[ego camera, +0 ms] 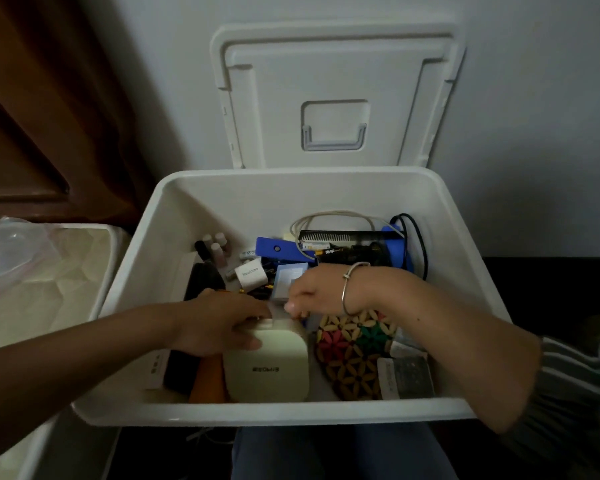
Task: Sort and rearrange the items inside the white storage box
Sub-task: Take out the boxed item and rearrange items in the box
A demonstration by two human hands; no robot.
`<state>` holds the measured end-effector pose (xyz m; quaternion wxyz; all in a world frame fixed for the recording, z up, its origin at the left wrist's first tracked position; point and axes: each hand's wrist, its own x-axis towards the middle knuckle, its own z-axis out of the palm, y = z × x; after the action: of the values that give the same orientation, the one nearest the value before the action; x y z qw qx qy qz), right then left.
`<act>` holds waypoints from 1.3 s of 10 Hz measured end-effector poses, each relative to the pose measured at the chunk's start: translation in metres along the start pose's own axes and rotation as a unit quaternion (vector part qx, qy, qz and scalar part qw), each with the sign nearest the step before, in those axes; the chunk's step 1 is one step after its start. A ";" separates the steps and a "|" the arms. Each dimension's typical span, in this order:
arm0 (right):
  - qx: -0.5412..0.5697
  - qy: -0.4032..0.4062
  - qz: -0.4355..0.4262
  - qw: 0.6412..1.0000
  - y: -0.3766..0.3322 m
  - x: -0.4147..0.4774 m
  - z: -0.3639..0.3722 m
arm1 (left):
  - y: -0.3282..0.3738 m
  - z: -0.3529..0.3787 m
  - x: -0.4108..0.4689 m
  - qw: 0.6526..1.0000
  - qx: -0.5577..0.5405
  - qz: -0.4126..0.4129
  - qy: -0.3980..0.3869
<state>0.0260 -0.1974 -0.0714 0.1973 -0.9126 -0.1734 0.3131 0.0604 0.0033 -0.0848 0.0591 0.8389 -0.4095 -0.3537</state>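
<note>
The white storage box [465,258] stands open in front of me, full of small items. At its front centre lies a cream rounded-square case [271,372]. My left hand [219,323] reaches in from the left and grips the case's far edge, thumb on its face. My right hand [312,292], with a metal bangle on the wrist, comes in from the right with fingers curled and pinches at the same far edge. A colourful beaded flower mat [354,355] lies right of the case, under my right forearm. What sits under both sets of fingertips is hidden.
Further back in the box lie a white charger plug [252,275], a blue device [278,249], a black comb [340,235], a white cable [333,214] and small bottles [215,244]. The lid [336,95] leans on the wall. Another white bin [66,271] stands at the left.
</note>
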 end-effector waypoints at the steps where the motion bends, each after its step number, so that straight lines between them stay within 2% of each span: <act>1: -0.055 0.013 -0.003 0.998 0.005 -0.002 -0.003 | -0.003 0.008 -0.004 0.998 0.052 0.028 0.028; 2: -0.084 0.103 -0.016 0.991 0.006 0.004 -0.001 | -0.012 0.027 -0.012 0.992 0.106 0.023 0.066; 3: -0.089 0.141 -0.039 0.985 0.004 0.009 0.002 | -0.020 0.041 -0.014 0.983 0.155 0.034 0.088; 4: -0.111 0.102 -0.073 0.986 0.001 0.012 0.015 | -0.017 0.041 -0.015 0.984 0.149 0.040 0.090; 5: -0.213 0.026 -0.081 0.973 -0.004 0.013 0.030 | -0.010 0.036 -0.019 0.984 0.141 0.048 0.095; 6: -0.308 -0.007 -0.079 0.948 -0.004 0.021 0.031 | 0.002 0.029 -0.027 0.989 0.101 0.047 0.100; 8: -0.395 -0.046 -0.058 0.915 -0.011 0.035 0.025 | 0.019 0.023 -0.030 0.988 0.110 0.035 0.105; 9: -0.466 -0.060 -0.078 0.879 -0.016 0.040 0.030 | 0.015 0.023 -0.032 0.990 0.085 0.029 0.109; 11: -0.456 -0.097 -0.050 0.883 -0.014 0.041 0.028 | 0.014 0.024 -0.033 0.991 0.054 -0.008 0.119; 13: -0.437 -0.124 0.015 0.891 -0.017 0.026 0.017 | 0.014 0.024 -0.028 0.987 0.093 -0.035 0.129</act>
<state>0.0308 -0.1674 -0.0887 -0.2497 -0.8630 -0.3018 0.3191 0.0238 0.0192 -0.0821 0.0207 0.8930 -0.4003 -0.2044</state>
